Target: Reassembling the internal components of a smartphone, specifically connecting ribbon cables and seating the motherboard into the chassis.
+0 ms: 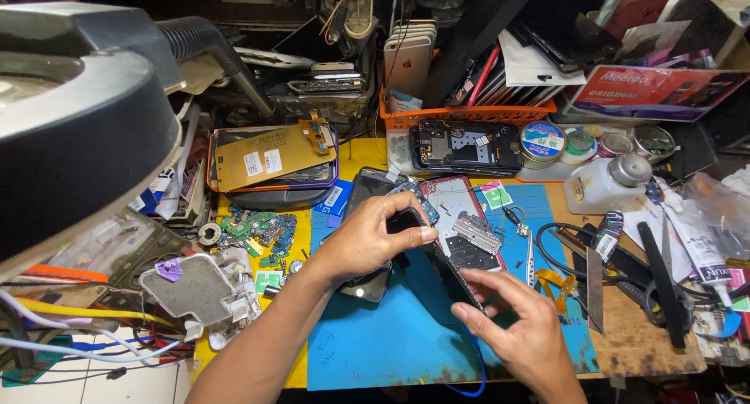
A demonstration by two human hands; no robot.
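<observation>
My left hand (373, 236) grips the top end of a black phone (437, 263) held tilted on edge over a blue work mat (375, 341). My right hand (519, 326) touches the phone's lower end with its fingertips, fingers spread. Just behind the phone lies an opened red-framed phone body (461, 220) with a silver metal shield (476, 232) on it. Another dark phone (367, 283) lies under my left hand.
A big round lamp head (78, 130) fills the left. Green circuit boards (258, 232), a yellow flex panel (269, 154), an opened black phone frame (469, 146), an orange basket (469, 115), a white bottle (605, 185), round tins (543, 142), black tools (656, 279) and glue tubes (699, 244) crowd the bench.
</observation>
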